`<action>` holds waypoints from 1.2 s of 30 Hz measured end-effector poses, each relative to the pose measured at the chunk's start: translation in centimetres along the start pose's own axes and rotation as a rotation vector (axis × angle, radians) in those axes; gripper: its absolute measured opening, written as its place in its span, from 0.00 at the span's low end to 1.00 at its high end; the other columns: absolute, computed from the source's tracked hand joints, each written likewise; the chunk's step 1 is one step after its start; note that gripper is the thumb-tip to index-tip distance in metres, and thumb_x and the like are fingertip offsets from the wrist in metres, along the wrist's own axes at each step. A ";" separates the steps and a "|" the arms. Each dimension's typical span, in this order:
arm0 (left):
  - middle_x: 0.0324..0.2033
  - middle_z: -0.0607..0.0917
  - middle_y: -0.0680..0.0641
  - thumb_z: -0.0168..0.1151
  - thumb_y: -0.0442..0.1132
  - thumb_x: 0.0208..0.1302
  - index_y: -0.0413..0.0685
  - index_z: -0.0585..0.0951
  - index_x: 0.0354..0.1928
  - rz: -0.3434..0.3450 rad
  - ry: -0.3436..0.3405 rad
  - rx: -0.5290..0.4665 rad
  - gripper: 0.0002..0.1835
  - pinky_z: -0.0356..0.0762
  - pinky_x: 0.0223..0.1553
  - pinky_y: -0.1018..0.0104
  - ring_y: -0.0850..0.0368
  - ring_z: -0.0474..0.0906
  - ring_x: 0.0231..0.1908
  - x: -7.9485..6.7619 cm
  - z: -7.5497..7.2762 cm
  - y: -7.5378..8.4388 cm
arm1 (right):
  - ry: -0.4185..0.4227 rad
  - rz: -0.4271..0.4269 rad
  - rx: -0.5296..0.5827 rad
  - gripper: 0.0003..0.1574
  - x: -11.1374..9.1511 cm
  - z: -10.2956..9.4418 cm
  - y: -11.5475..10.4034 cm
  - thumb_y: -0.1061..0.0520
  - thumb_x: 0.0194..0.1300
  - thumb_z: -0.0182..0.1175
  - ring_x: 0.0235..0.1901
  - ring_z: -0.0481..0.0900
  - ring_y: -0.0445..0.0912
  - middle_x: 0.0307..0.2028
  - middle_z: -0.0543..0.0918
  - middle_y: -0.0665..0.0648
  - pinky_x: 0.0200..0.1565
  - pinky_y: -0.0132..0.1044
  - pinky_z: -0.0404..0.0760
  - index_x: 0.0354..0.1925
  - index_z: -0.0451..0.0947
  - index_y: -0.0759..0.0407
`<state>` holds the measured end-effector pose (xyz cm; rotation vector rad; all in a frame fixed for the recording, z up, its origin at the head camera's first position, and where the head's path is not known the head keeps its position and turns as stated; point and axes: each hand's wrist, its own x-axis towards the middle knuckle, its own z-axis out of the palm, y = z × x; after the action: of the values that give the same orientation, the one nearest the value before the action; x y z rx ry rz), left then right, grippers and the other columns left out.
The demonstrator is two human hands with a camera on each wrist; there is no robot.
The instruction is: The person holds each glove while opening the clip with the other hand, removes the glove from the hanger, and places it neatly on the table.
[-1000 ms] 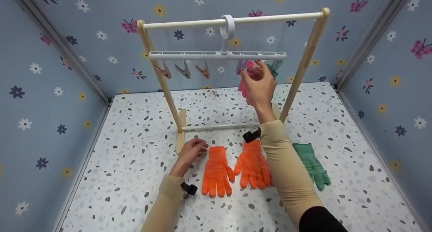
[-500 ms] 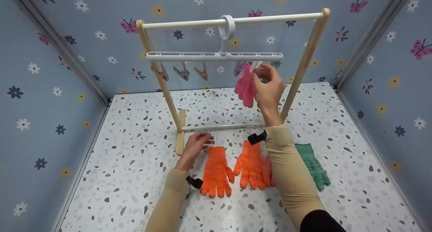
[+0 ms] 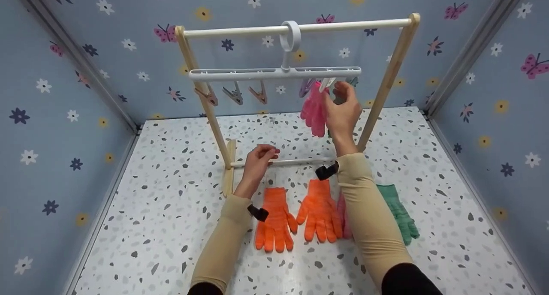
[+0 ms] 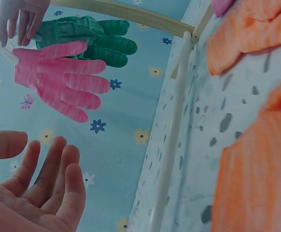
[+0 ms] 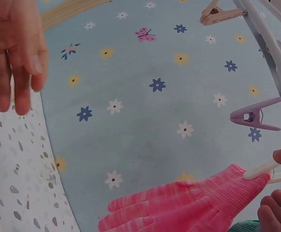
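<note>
Three slim clips (image 3: 233,94) with angular, tapering arms dangle from the left half of a smooth pale-grey hanger (image 3: 236,75) in the head view, its round loop threaded on the rod of a light wooden stand (image 3: 388,72). Under the right half hang a purple clip (image 3: 306,88) and a white clip (image 3: 327,84), which bites the cuff of a soft pink glove (image 3: 314,110). The right hand (image 3: 344,111) is at the white clip, fingers bent; whether it pinches the clip I cannot tell. The left hand (image 3: 256,164) is lower, near the bottom rod, fingers loosely curved around nothing. On the speckled tabletop (image 3: 158,200) lie a left orange glove (image 3: 274,220), a right orange glove (image 3: 319,211), both fuzzy-knit with blunt fingers, a second pink glove (image 3: 344,215) mostly behind the sleeve, and a flat green glove (image 3: 396,213).

From the left wrist, the left palm faces up, its fingers apart and gently bent. Beyond it the hanging pink glove shows streaky, heathered knit, overlapping a hanging green glove (image 4: 82,36).

From the right wrist, the pink cuff looks finely ribbed, gathered in the white clip; thumb and curled fingertips lie either side of the clip's handle end.
</note>
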<state>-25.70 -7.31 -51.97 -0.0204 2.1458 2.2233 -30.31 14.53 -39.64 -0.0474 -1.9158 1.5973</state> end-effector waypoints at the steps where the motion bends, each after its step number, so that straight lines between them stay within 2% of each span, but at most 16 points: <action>1: 0.46 0.86 0.43 0.59 0.38 0.73 0.37 0.79 0.52 0.016 0.001 0.009 0.12 0.76 0.51 0.53 0.51 0.81 0.46 0.3 0.2 0.2 | 0.001 -0.003 0.003 0.24 0.1 0.2 0.1 0.57 0.64 0.69 0.52 0.81 0.49 0.51 0.83 0.58 0.56 0.35 0.77 0.56 0.77 0.62; 3: 0.48 0.85 0.42 0.59 0.38 0.73 0.39 0.80 0.52 0.048 0.003 0.032 0.12 0.76 0.49 0.58 0.52 0.80 0.47 1.1 0.6 0.6 | 0.000 -0.006 0.017 0.23 0.2 0.5 0.3 0.58 0.64 0.69 0.52 0.81 0.49 0.51 0.83 0.58 0.55 0.37 0.78 0.56 0.76 0.61; 6: 0.51 0.83 0.40 0.58 0.37 0.74 0.39 0.80 0.54 0.091 0.005 0.038 0.13 0.74 0.53 0.59 0.53 0.79 0.50 2.7 1.3 1.0 | -0.001 -0.014 0.042 0.23 0.5 0.9 0.3 0.59 0.65 0.68 0.52 0.81 0.46 0.51 0.83 0.57 0.56 0.38 0.78 0.56 0.75 0.61; 10: 0.51 0.83 0.43 0.58 0.36 0.73 0.41 0.80 0.55 0.103 0.028 0.032 0.12 0.72 0.58 0.62 0.57 0.78 0.53 4.7 2.3 1.5 | 0.006 -0.012 0.073 0.24 0.7 1.5 0.2 0.59 0.65 0.68 0.52 0.81 0.45 0.52 0.82 0.58 0.57 0.40 0.77 0.56 0.74 0.61; 15: 0.53 0.82 0.47 0.59 0.37 0.73 0.41 0.78 0.59 0.100 0.036 0.041 0.16 0.72 0.57 0.67 0.59 0.76 0.55 6.3 3.7 2.7 | 0.036 0.005 0.105 0.25 1.1 2.1 0.2 0.58 0.64 0.69 0.50 0.82 0.45 0.50 0.83 0.59 0.56 0.37 0.77 0.55 0.73 0.61; 20: 0.57 0.80 0.48 0.61 0.39 0.72 0.44 0.77 0.62 0.127 0.027 0.078 0.19 0.71 0.57 0.68 0.60 0.73 0.57 7.1 4.7 4.0 | 0.057 0.022 0.108 0.25 1.3 2.5 0.2 0.57 0.63 0.71 0.49 0.82 0.45 0.48 0.84 0.57 0.54 0.33 0.78 0.53 0.73 0.62; 26: 0.60 0.78 0.48 0.62 0.38 0.71 0.45 0.75 0.64 0.171 0.024 0.091 0.21 0.72 0.56 0.68 0.58 0.71 0.61 7.6 5.7 5.2 | 0.067 0.045 0.131 0.25 1.5 2.2 0.2 0.58 0.62 0.71 0.47 0.82 0.45 0.45 0.85 0.58 0.51 0.34 0.79 0.53 0.73 0.64; 31: 0.62 0.77 0.48 0.62 0.38 0.71 0.46 0.73 0.66 0.180 -0.007 0.090 0.23 0.71 0.57 0.70 0.59 0.69 0.62 7.8 6.1 5.7 | 0.076 0.042 0.128 0.24 1.3 2.0 0.1 0.59 0.62 0.71 0.46 0.82 0.46 0.44 0.85 0.59 0.49 0.35 0.81 0.53 0.75 0.65; 36: 0.63 0.77 0.47 0.60 0.40 0.72 0.48 0.73 0.67 0.205 -0.047 0.062 0.23 0.68 0.60 0.67 0.60 0.70 0.62 7.9 6.6 6.2 | 0.059 0.090 0.142 0.25 1.0 1.6 -0.1 0.57 0.62 0.71 0.46 0.82 0.47 0.44 0.85 0.59 0.49 0.35 0.80 0.54 0.77 0.63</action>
<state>-33.69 -0.69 -45.89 0.2637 2.2832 2.2325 -31.83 13.47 -39.24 -0.1217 -1.7728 1.7685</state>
